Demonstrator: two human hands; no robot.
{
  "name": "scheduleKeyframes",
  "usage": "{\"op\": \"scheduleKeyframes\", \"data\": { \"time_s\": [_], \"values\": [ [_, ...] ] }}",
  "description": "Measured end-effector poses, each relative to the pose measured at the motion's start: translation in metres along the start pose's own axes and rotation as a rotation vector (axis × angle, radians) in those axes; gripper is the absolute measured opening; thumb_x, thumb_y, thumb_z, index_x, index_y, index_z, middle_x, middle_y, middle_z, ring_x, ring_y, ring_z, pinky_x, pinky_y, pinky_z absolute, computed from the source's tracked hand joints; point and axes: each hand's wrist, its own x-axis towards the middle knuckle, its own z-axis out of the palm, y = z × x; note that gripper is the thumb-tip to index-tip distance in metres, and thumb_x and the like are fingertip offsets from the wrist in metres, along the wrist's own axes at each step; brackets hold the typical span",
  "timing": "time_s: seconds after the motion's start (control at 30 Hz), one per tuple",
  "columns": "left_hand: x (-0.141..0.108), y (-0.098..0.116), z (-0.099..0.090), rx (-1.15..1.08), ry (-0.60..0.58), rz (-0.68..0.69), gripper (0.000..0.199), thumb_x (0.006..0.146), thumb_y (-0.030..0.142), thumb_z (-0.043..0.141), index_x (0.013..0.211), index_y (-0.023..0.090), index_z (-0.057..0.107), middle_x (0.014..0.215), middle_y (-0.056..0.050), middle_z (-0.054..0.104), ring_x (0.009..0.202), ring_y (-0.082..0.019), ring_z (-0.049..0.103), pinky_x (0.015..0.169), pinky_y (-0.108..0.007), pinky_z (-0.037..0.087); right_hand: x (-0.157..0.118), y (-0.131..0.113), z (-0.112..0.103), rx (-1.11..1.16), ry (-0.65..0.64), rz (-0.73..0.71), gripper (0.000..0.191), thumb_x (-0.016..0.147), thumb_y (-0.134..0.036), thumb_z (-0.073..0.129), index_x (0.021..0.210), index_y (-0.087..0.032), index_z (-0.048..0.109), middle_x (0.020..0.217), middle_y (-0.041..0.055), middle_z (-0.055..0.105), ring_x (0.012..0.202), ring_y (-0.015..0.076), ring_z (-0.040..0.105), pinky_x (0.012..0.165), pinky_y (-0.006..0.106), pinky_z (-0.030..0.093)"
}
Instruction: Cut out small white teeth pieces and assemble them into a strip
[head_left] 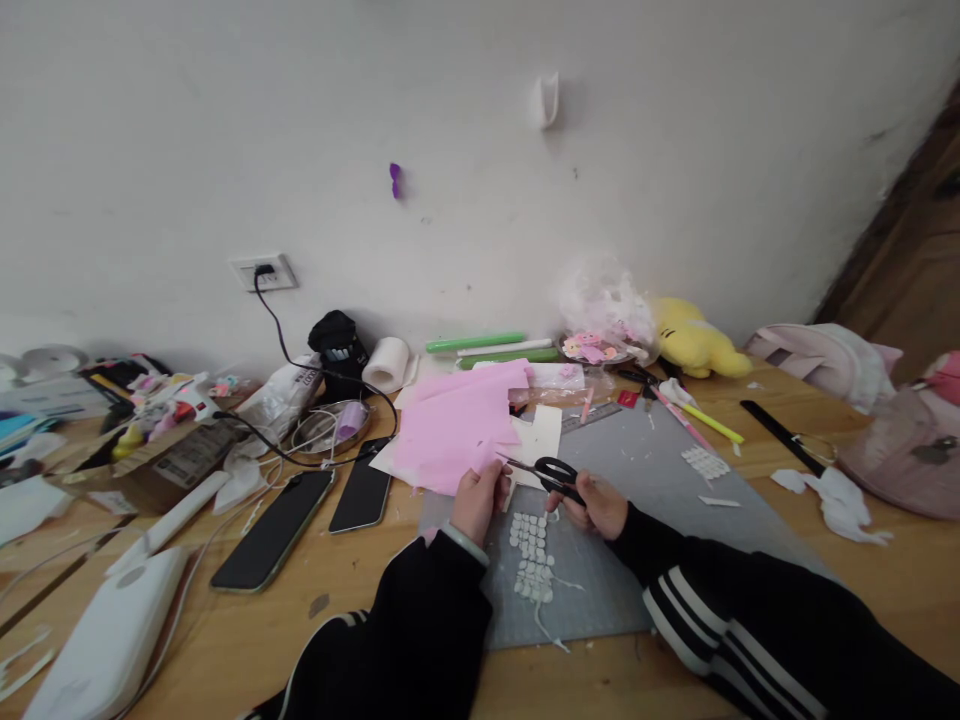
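Pink thin sheet [450, 420], creased, at centre, overlapping cream card [546, 428] and the far left of a grey flat mat [592, 615]. Left hand [478, 500]: fingertips drawn together at the sheet's near right edge; whether they grip it cannot be told. Right hand [600, 507]: fingers curled through black-handled metal scissors [538, 467], blades pointing left toward the left fingertips. Near, on mat: small white rounded pieces [531, 572] in rows. Left: two dark-screened phones [274, 530]. Far right: yellow plush toy [699, 342].
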Motion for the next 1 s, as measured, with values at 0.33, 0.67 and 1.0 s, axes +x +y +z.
{"op": "scheduleKeyframes", "data": {
  "time_s": [0.33, 0.67, 1.0],
  "values": [
    [0.0028, -0.0031, -0.001, 0.017, 0.013, 0.013, 0.029, 0.062, 0.044, 0.055, 0.063, 0.015, 0.052, 0.036, 0.009, 0.043, 0.027, -0.004, 0.031, 0.032, -0.019, 0.019, 0.0006, 0.0001, 0.0005, -0.02, 0.002, 0.01, 0.074, 0.044, -0.083, 0.042, 0.053, -0.012, 0.057, 0.028, -0.0122, 0.022, 0.025, 0.0021, 0.016, 0.026, 0.02, 0.011],
    [0.0021, -0.0039, -0.0005, 0.023, -0.007, 0.017, 0.032, 0.062, 0.046, 0.055, 0.064, 0.015, 0.052, 0.037, 0.01, 0.042, 0.028, -0.004, 0.031, 0.032, -0.019, 0.02, -0.0003, -0.0019, 0.0001, -0.041, 0.005, 0.028, 0.072, 0.049, -0.081, 0.042, 0.054, -0.011, 0.058, 0.028, -0.0122, 0.022, 0.025, 0.0022, 0.016, 0.027, 0.02, 0.01],
    [0.0006, -0.0004, 0.0012, 0.017, -0.009, 0.023, 0.03, 0.062, 0.045, 0.055, 0.062, 0.015, 0.051, 0.035, 0.01, 0.04, 0.028, -0.003, 0.03, 0.032, -0.019, 0.019, -0.0033, -0.0077, 0.0036, -0.039, 0.027, 0.049, 0.066, 0.05, -0.077, 0.047, 0.054, -0.012, 0.058, 0.029, -0.0123, 0.023, 0.026, 0.0021, 0.016, 0.03, 0.022, 0.009]
  ]
}}
